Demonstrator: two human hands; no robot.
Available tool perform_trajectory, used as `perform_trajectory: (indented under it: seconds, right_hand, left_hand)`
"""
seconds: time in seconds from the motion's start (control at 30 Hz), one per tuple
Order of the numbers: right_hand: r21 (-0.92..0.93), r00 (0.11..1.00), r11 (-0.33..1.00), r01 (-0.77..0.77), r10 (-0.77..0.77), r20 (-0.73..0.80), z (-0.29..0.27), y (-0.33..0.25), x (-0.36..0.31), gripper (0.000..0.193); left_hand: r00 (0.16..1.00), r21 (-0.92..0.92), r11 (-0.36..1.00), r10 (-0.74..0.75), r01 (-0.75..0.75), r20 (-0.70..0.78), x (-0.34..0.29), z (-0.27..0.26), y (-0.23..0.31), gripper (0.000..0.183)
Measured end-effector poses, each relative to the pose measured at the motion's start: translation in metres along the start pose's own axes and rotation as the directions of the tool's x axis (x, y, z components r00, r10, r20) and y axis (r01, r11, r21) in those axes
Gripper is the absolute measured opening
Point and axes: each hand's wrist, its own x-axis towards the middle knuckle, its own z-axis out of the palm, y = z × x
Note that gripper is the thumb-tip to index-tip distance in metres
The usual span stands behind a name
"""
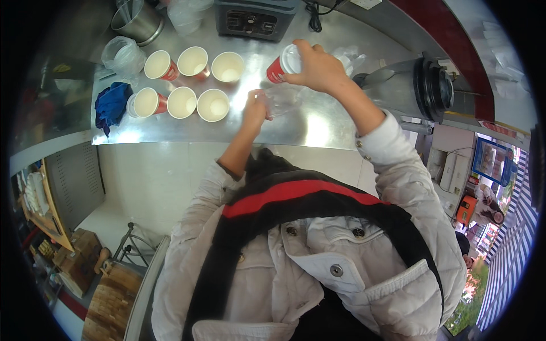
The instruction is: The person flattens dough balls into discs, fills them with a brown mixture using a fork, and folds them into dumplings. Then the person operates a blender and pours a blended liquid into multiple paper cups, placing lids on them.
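My right hand (321, 68) is closed around the top of a red paper cup (274, 72) with a white lid (291, 57), tilted a little on the steel counter. My left hand (255, 108) pinches a clear plastic bag (284, 99) just in front of that cup. Left of my hands, several open red-and-white paper cups stand upright in two rows. The nearest of them are a back-row cup (227, 67) and a front-row cup (213, 105). Their insides look white; any contents are too pale to make out.
A crumpled blue cloth (112, 105) lies at the counter's left end, below a clear bag (123, 55). Behind are a metal canister (136, 25) and a dark grey machine (256, 20). On the right lies a large clear jar with a black base (398, 88). The steel counter's front edge (227, 142) faces me.
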Motion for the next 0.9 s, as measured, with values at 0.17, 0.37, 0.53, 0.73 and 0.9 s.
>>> perform_trajectory:
  seconds: [0.17,0.37,0.53,0.73,0.9]
  right_hand:
    - [0.013,0.995,0.996,0.083,-0.084,0.061,-0.011,0.007,-0.039,0.088]
    - [-0.134,0.993,0.989,0.061,-0.046,0.113,0.063,0.003,-0.032,0.073]
    - [-0.133,0.987,0.991,-0.032,0.052,0.149,0.094,0.01,-0.028,0.076]
    - [-0.12,0.993,0.993,-0.013,0.028,0.118,0.095,0.022,-0.029,0.083]
    - [0.306,0.951,0.945,0.115,-0.016,-0.307,0.041,0.037,-0.034,0.042]
  left_hand:
    - [0.999,0.007,1.0,-0.015,0.015,-0.043,0.006,0.004,-0.01,0.027]
    - [0.997,0.001,0.998,0.07,-0.07,0.024,0.004,0.001,-0.022,0.03]
    - [0.993,0.041,0.995,0.088,-0.091,0.073,-0.006,-0.002,-0.027,0.03]
    - [0.987,0.111,0.983,0.141,-0.149,0.071,-0.009,0.005,-0.021,0.026]
    - [0.995,0.477,0.875,0.042,-0.079,0.088,-0.008,-0.01,-0.012,0.039]
